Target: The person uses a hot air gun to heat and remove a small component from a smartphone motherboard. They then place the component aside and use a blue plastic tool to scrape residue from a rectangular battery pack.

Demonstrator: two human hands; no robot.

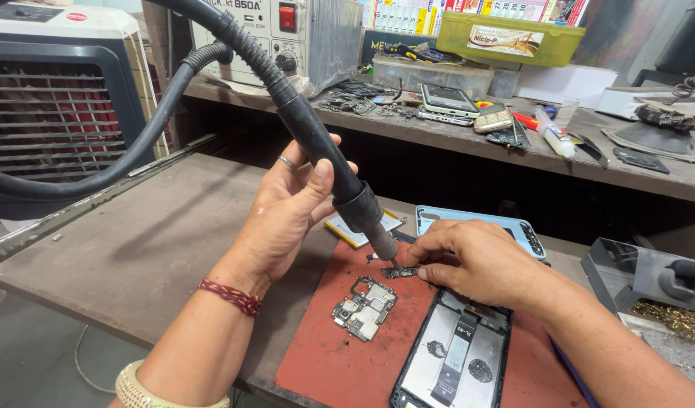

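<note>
My left hand (287, 208) grips the black handle of a hot air gun (328, 162), whose metal nozzle points down at a small circuit board piece (399, 271) on the red work mat (325, 355). My right hand (476, 261) pinches that small piece at its right end, pressing it to the mat. A larger phone motherboard (365, 307) lies on the mat just below the nozzle. An opened phone frame (457, 351) lies under my right wrist. The gun's thick black hose loops off to the left.
A light blue phone case (506, 227) and a flat battery (355, 230) lie behind the mat. The rework station box (272, 34) stands on the rear shelf with phones (447, 98), tools and a glue tube. A cooler (56, 98) stands left; a soldering stand (650, 283) right.
</note>
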